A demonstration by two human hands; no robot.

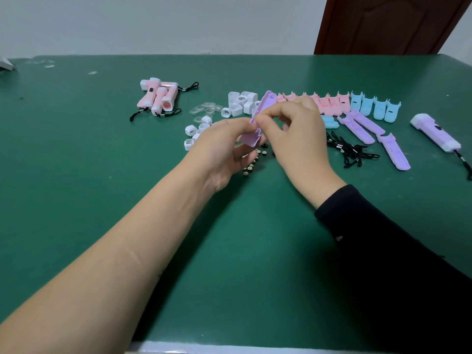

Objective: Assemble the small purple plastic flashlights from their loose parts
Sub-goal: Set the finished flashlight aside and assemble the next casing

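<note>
Bare left forearm and black-sleeved right forearm reach in over the near edge of the green desk (102, 162) and meet above its middle. Between them, lifted off the desk and tilted with its upper end away from the person, is 1 purple shell half (250, 139). The left hand (224, 152) lies palm up; its thumb and forefinger close narrowly on the shell's edge, the other fingers (245, 149) loosely curled under it. The right hand (298, 139) pinches the same edge, its fingertips touching the left ones; whether they also hold a small part I cannot tell. Just below the fingers lie button cells (251, 166). Beyond them sit white caps (240, 104), to their left clear lenses (207, 109) and finished pink flashlights (158, 97). Right of the fingers lie black lanyards (350, 152), more purple shells (360, 126) and 1 finished purple flashlight (434, 132).
</note>
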